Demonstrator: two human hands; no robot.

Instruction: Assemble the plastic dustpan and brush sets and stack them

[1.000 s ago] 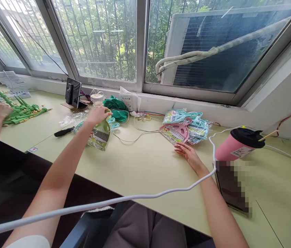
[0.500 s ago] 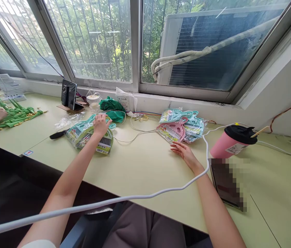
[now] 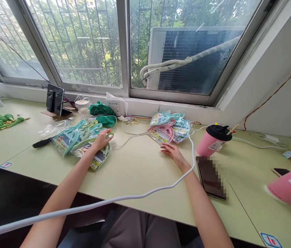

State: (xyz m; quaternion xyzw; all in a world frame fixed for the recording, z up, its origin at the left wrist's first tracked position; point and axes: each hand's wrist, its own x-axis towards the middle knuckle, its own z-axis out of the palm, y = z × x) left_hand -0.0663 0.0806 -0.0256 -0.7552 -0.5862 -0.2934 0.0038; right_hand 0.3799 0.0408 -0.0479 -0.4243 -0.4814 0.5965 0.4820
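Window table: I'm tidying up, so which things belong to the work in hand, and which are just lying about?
Likely the work:
- green brush pack, in the left hand
- pink brush pack, near the right hand
- blue brush packs

Lying about:
- pink cups
- green bag
- white cable

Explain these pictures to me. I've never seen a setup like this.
There is no robot here: one person works bare-handed, and every picture comes from a single camera on their head, looking forward and down. The left hand grips the handle of a green brush in clear wrapping. The right hand is open and empty, near a wrapped pink brush. Wrapped teal brushes lie in both piles. A lidded pink cup also stands on the pale table.
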